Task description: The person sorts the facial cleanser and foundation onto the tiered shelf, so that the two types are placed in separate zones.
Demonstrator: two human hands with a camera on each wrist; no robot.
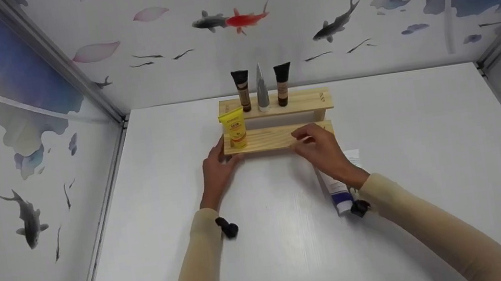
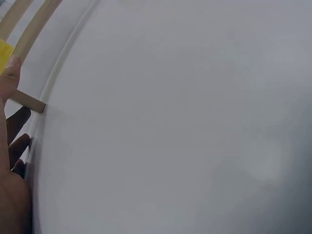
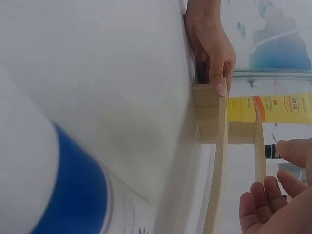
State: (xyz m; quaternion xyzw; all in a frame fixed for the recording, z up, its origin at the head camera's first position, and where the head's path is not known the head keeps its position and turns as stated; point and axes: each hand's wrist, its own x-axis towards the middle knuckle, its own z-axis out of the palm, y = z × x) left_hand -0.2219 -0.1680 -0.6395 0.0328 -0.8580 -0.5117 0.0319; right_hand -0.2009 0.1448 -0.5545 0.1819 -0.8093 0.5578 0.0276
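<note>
My left hand (image 1: 220, 172) grips the left end of a two-step wooden rack (image 1: 269, 139). In the right wrist view its thumb (image 3: 220, 87) presses the lower step's front edge. A yellow squeeze tube (image 1: 235, 128) stands cap-down at the left end of that step. Over the right part of the same step is my right hand (image 1: 322, 150), its fingers loosely bent with nothing between them. Beneath the right wrist lies a white tube with a blue band (image 1: 341, 198), partly hidden by the forearm.
Two dark-capped brown tubes (image 1: 242, 90) and a silver-grey tube (image 1: 262, 93) between them stand on the rack's upper step. The rack sits on a white table (image 1: 284, 252) near the back wall. White panels painted with fish (image 1: 336, 22) enclose the back and sides.
</note>
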